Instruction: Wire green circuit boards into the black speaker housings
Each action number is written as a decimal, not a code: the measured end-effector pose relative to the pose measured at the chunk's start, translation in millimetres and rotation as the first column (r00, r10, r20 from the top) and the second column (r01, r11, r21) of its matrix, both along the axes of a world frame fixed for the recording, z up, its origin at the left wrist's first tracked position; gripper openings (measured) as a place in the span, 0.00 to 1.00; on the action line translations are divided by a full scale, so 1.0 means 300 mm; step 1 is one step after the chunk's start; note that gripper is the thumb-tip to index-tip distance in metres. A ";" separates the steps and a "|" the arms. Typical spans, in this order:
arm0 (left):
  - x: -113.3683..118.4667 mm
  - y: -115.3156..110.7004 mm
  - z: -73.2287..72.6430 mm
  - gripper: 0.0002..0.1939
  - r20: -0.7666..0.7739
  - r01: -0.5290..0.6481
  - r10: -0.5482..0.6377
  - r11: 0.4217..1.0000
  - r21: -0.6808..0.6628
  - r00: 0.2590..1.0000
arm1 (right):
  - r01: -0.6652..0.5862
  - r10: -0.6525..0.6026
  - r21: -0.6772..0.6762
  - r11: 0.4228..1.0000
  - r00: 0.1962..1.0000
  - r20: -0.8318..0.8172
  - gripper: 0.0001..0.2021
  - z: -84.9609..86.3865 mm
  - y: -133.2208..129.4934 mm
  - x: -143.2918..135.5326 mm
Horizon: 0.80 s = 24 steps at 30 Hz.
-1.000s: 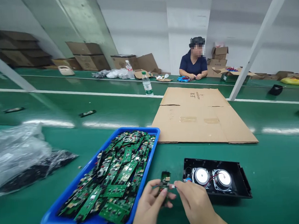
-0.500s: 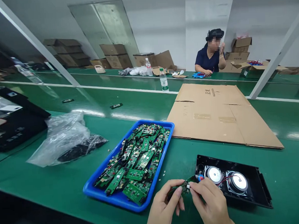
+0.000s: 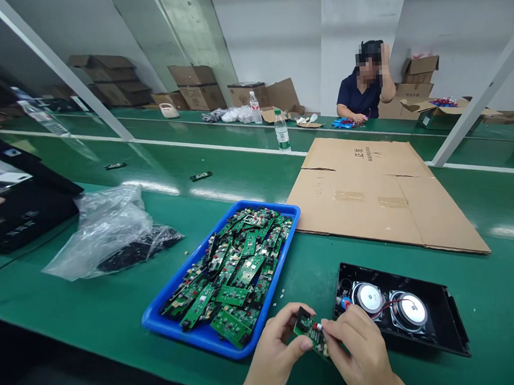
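Note:
My left hand [image 3: 279, 347] grips a small green circuit board [image 3: 308, 331] by its edge, between thumb and fingers. The board is tilted, with its component side showing. My right hand [image 3: 358, 343] pinches a small white connector [image 3: 320, 327] at the board's right edge, beside a red part. Whether that connector is fully seated I cannot tell. Just beyond my right hand lies an open black speaker housing [image 3: 440, 326] with two round speakers [image 3: 370, 297] and red wires. Left of my hands stands a blue tray [image 3: 224, 350] heaped with similar circuit boards.
A flattened cardboard sheet [image 3: 353, 210] lies behind the housing. A clear plastic bag [image 3: 108, 235] rests left of the tray, near a black box [image 3: 29, 204]. A water bottle [image 3: 282, 132] stands farther back. Across the bench sits a person [image 3: 359, 95] with one hand raised.
The board has turned in my left hand, so more of its face shows. My right fingers stay on the white connector. The person opposite has moved a hand up to the head.

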<state>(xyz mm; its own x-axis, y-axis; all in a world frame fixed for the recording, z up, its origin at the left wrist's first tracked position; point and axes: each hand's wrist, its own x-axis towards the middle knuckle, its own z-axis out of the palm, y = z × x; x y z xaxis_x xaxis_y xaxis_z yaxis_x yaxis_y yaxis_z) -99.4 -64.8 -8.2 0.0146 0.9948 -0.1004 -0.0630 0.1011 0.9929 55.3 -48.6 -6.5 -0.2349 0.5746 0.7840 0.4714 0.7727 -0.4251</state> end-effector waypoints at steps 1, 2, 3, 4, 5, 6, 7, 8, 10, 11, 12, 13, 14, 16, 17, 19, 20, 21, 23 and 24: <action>-0.001 0.007 0.007 0.25 -0.014 0.034 -0.033 0.999 0.026 0.999 | 0.001 -0.001 0.011 1.000 1.000 0.011 0.07 0.000 -0.001 0.000; -0.001 0.014 0.015 0.26 -0.015 0.071 -0.071 0.996 0.049 0.997 | 0.001 -0.001 0.020 1.000 1.000 0.023 0.07 0.000 -0.001 0.001; -0.002 0.019 0.021 0.27 -0.007 0.109 -0.109 0.992 0.064 0.994 | -0.006 0.005 0.028 1.000 0.999 0.041 0.08 0.000 -0.002 0.002; -0.004 0.024 0.026 0.28 0.005 0.141 -0.141 0.988 0.068 0.990 | -0.017 0.015 0.037 0.999 0.998 0.060 0.08 0.000 -0.002 0.003; -0.005 0.027 0.028 0.28 0.019 0.163 -0.165 0.984 0.065 0.986 | -0.029 0.025 0.047 0.998 0.996 0.081 0.09 0.000 -0.002 0.004; -0.007 0.029 0.027 0.28 0.039 0.177 -0.178 0.983 0.046 0.983 | -0.040 0.034 0.053 0.998 0.995 0.099 0.09 -0.001 -0.003 0.006; -0.009 0.030 0.025 0.28 0.064 0.182 -0.182 0.983 0.013 0.981 | -0.044 0.038 0.057 0.997 0.994 0.106 0.08 -0.002 -0.003 0.006; -0.011 0.031 0.021 0.27 0.092 0.184 -0.181 0.983 -0.027 0.979 | -0.039 0.034 0.054 0.998 0.994 0.100 0.08 -0.003 -0.003 0.007; -0.013 0.032 0.014 0.28 0.146 0.181 -0.166 0.978 -0.103 0.975 | -0.028 0.025 0.035 0.999 0.997 0.074 0.07 -0.005 -0.003 0.008; -0.012 0.034 0.012 0.29 0.169 0.181 -0.158 0.974 -0.134 0.973 | -0.029 0.027 0.027 0.999 0.998 0.060 0.07 -0.006 -0.003 0.008; -0.011 0.035 0.011 0.30 0.181 0.180 -0.152 0.971 -0.155 0.972 | -0.034 0.033 0.022 0.999 0.998 0.054 0.07 -0.007 -0.003 0.008; -0.010 0.037 0.014 0.31 0.181 0.174 -0.144 0.971 -0.165 0.973 | -0.039 0.038 0.022 0.999 0.998 0.054 0.07 -0.007 -0.003 0.007; -0.008 0.039 0.018 0.32 0.176 0.165 -0.135 0.971 -0.171 0.975 | -0.043 0.042 0.023 0.999 0.997 0.063 0.07 -0.007 -0.003 0.006; -0.004 0.041 0.032 0.32 0.157 0.145 -0.117 0.973 -0.179 0.981 | -0.044 0.042 0.034 0.998 0.996 0.079 0.08 -0.006 -0.003 0.003; -0.002 0.042 0.041 0.31 0.144 0.145 -0.119 0.972 -0.184 0.982 | -0.046 0.043 0.036 0.998 0.995 0.090 0.08 -0.005 -0.003 0.001; -0.001 0.043 0.056 0.30 0.117 0.168 -0.147 0.966 -0.197 0.982 | -0.055 0.050 0.042 0.998 0.993 0.104 0.07 -0.002 -0.004 -0.001; -0.002 0.043 0.062 0.29 0.108 0.185 -0.166 0.962 -0.201 0.980 | -0.060 0.055 0.042 0.997 0.993 0.105 0.07 -0.001 -0.004 -0.002; -0.002 0.044 0.066 0.29 0.103 0.197 -0.179 0.959 -0.202 0.978 | -0.062 0.058 0.042 0.997 0.993 0.102 0.07 -0.001 -0.005 -0.002; -0.004 0.046 0.067 0.29 0.108 0.202 -0.184 0.960 -0.193 0.977 | -0.058 0.055 0.032 0.998 0.995 0.088 0.07 -0.001 -0.008 0.000; -0.004 0.048 0.065 0.29 0.116 0.198 -0.179 0.962 -0.186 0.977 | -0.052 0.050 0.026 0.998 0.995 0.082 0.07 -0.002 -0.009 0.001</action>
<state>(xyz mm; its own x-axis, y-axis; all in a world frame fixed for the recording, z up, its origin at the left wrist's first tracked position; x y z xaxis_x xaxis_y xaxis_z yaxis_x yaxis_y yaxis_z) -100.6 -50.3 11.3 0.2196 0.9342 -0.2813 -0.1196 0.3119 0.9425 55.5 -51.4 -7.1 -0.3271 0.5380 0.7769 0.4630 0.8079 -0.3645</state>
